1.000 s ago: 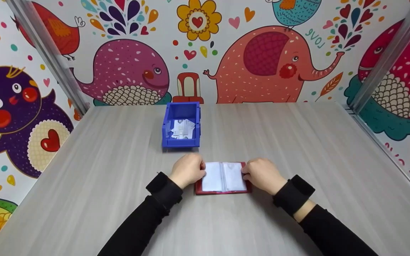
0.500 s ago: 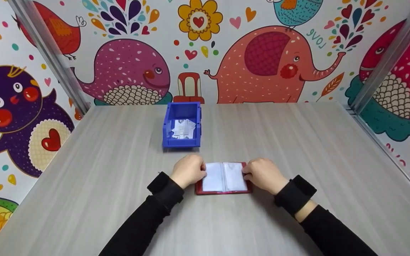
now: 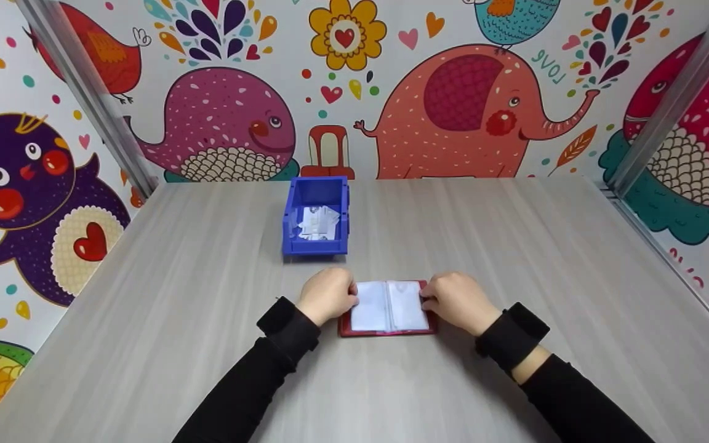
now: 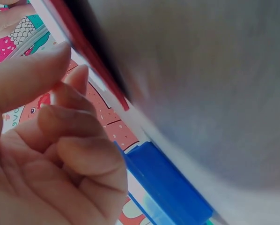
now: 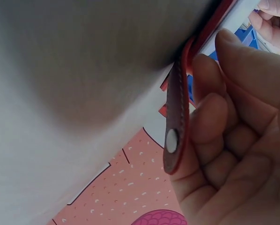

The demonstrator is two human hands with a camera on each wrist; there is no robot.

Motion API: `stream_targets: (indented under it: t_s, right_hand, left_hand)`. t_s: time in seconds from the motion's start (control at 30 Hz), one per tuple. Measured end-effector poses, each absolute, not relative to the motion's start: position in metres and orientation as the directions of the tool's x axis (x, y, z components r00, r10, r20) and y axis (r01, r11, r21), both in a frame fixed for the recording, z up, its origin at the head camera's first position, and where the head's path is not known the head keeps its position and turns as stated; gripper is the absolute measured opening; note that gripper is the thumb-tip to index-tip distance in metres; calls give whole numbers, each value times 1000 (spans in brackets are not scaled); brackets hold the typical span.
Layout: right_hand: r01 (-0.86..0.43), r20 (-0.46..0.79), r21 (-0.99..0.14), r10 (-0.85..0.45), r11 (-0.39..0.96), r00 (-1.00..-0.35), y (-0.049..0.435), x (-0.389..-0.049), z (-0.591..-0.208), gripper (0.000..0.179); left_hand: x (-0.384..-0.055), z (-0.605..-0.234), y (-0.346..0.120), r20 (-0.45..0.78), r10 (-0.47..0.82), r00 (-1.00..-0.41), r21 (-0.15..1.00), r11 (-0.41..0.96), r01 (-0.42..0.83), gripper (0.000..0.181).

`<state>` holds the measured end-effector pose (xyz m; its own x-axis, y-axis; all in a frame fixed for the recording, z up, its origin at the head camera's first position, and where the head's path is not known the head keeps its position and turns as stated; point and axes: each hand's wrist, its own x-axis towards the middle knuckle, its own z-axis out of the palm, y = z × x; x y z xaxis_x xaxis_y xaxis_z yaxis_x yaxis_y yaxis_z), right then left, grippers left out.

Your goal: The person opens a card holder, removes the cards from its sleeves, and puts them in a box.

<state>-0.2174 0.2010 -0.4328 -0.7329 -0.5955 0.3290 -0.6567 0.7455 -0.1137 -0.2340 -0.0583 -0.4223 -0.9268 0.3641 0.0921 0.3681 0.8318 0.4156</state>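
Note:
A red card holder (image 3: 345, 333) lies spread open on the table, clear plastic sleeves (image 3: 370, 307) facing up on both sides. At its left edge my left hand (image 3: 328, 294) pinches the sleeves with thumb and curled fingers; in the left wrist view, the thumb (image 4: 41, 70) meets the page edge. My right hand (image 3: 460, 301) pinches the opposite edge likewise. The right wrist view shows the holder's strap (image 5: 176, 112), with a metal snap, hanging beside the right fingers (image 5: 210, 112). The exact contact beneath the fingertips is partly hidden.
Beyond the left hand stands a blue bin (image 3: 316, 247) with several white cards (image 3: 319, 223) inside. The light wood-grain table (image 3: 514, 246) reaches back to walls printed with cartoon animals. Metal posts (image 3: 93, 104) rise at the back corners.
Both hands keep their places at the holder's edges. The whole scene shifts very slightly to the right in the head view.

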Motion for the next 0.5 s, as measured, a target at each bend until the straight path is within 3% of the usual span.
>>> stream_targets:
  t_s: [0.5]
  right_hand:
    - [-620,338,-155,-549,769,-765,194,-228,-432,8]
  left_hand:
    - [-235,-423,-58,84,367,-926,405,837,368,10]
